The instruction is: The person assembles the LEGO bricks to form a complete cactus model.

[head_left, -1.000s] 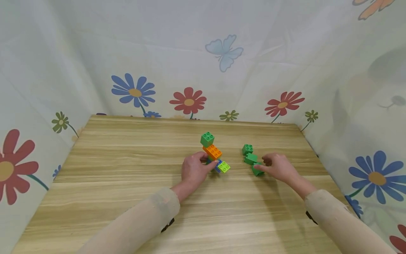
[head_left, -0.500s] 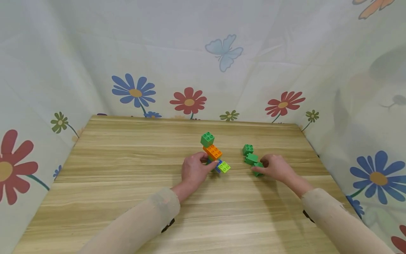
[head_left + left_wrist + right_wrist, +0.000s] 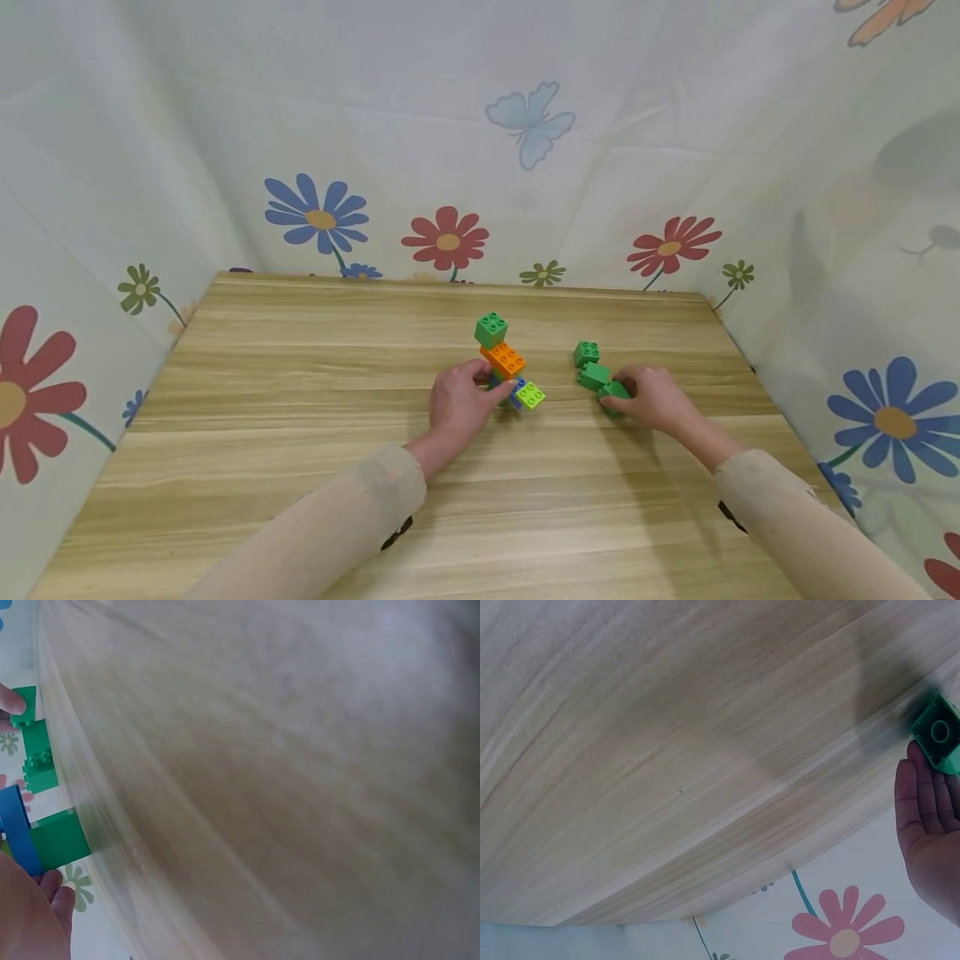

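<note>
My left hand grips the lower part of a stack of toy building bricks, thumb at its near side. The stack carries a green brick on top, an orange brick under it, and a lime brick sticking out to the right over a blue brick. A green brick forms its base. Over on the right, my right hand pinches the nearest of three loose green bricks between thumb and fingers. That brick's hollow underside faces the right wrist camera.
Two more green bricks, a middle one and a far one, lie in a line beyond my right hand. The wooden tabletop meets a flower-printed cloth at the back and sides.
My right thumb and fingers have come together on the nearest green brick, and it has shifted slightly to the right. The left hand and its stack stay as they were.
</note>
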